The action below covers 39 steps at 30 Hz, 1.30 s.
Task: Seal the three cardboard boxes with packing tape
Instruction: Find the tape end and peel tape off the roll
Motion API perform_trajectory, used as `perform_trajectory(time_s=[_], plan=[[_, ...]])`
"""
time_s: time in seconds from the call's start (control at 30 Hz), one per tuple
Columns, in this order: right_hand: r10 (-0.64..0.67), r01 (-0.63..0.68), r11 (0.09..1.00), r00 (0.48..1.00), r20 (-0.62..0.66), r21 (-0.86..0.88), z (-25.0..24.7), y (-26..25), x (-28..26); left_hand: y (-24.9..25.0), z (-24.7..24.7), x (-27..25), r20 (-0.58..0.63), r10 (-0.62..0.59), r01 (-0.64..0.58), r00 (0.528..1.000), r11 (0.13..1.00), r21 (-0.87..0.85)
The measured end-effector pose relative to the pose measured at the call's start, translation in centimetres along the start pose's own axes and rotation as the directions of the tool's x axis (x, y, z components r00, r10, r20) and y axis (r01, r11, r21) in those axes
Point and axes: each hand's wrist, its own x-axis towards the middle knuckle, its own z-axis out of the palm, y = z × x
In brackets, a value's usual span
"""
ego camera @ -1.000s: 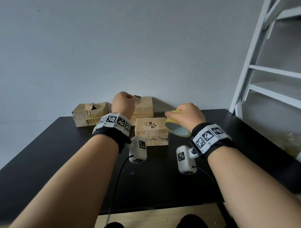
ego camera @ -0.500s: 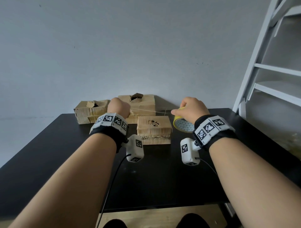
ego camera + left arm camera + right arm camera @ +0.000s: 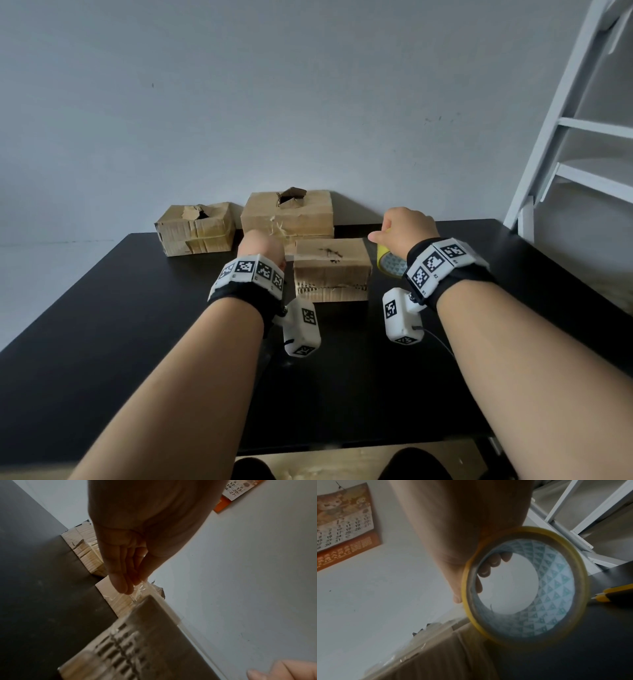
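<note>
Three worn cardboard boxes stand on the black table (image 3: 102,342): a left box (image 3: 195,228), a back box (image 3: 287,214) and a front box (image 3: 330,270). My left hand (image 3: 262,245) is at the front box's left end and pinches the clear tape end (image 3: 139,588) between thumb and fingers. The strip runs over the front box's top (image 3: 137,649). My right hand (image 3: 407,228) is beyond that box's right end and grips the yellow-edged tape roll (image 3: 390,263), with fingers (image 3: 489,566) hooked inside its core (image 3: 556,615).
A yellow and black utility knife (image 3: 616,593) lies on the table to the right of the roll. White shelving (image 3: 565,154) stands at the table's right rear corner. The wall is right behind the boxes, with a calendar (image 3: 342,534) hanging on it.
Both hands have come down and apart, to either side of the front box. The tape strip between them has dropped from above the boxes onto the front box's top.
</note>
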Motion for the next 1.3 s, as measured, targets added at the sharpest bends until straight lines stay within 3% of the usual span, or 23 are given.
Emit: perform_trajectory(time_s=[0.07, 0.13, 0.17, 0.3, 0.4, 0.6, 0.67, 0.77, 0.97, 1.3], plan=[[0.015, -0.015, 1.0, 1.0, 0.014, -0.014, 0.5, 0.1, 0.3, 0.3, -0.2, -0.4, -0.021, -0.065, 0.065, 0.998, 0.998, 0.004], [0.03, -0.03, 0.999, 0.999, 0.026, -0.023, 0.9, 0.3, 0.5, 0.0, 0.1, -1.4, -0.034, 0.023, -0.013, 0.999, 0.967, 0.255], [0.038, -0.037, 0.999, 0.999, 0.032, -0.027, 1.1, 0.4, 0.5, 0.0, 0.1, -1.7, -0.007, 0.048, -0.044, 0.999, 0.953, 0.299], [0.068, -0.067, 0.997, 0.997, 0.048, -0.03, 2.1, 0.6, 0.5, -0.6, 0.4, -1.2, -0.02, 0.005, -0.001, 1.0, 0.984, 0.176], [0.079, -0.078, 0.997, 0.996, 0.044, -0.017, 2.6, 0.7, 0.6, -1.3, 0.9, -0.2, 0.015, 0.082, -0.082, 0.997, 0.93, 0.359], [0.053, -0.052, 0.998, 0.998, 0.025, -0.03, 2.6, 0.9, 0.7, -1.8, 1.5, -0.2, 0.038, 0.03, -0.036, 0.999, 0.989, 0.143], [0.042, -0.041, 0.999, 0.999, 0.011, -0.035, 2.6, 0.9, 0.7, -1.9, 1.7, 0.0, 0.052, 0.007, 0.0, 0.999, 0.99, -0.144], [0.044, -0.044, 0.999, 0.999, -0.001, -0.022, 2.9, 0.9, 0.6, -2.3, 2.2, 0.5, 0.026, 0.012, -0.004, 1.0, 0.958, -0.286], [0.06, -0.061, 0.998, 0.997, -0.057, -0.019, 3.0, 1.3, 0.4, -1.5, 2.3, -0.8, -0.023, 0.174, -0.175, 0.985, 0.96, -0.22], [0.061, -0.059, 0.998, 0.995, -0.073, 0.029, 2.6, 1.5, 0.4, -1.6, 3.0, -0.7, -0.094, 0.117, -0.123, 0.989, 0.99, -0.065]])
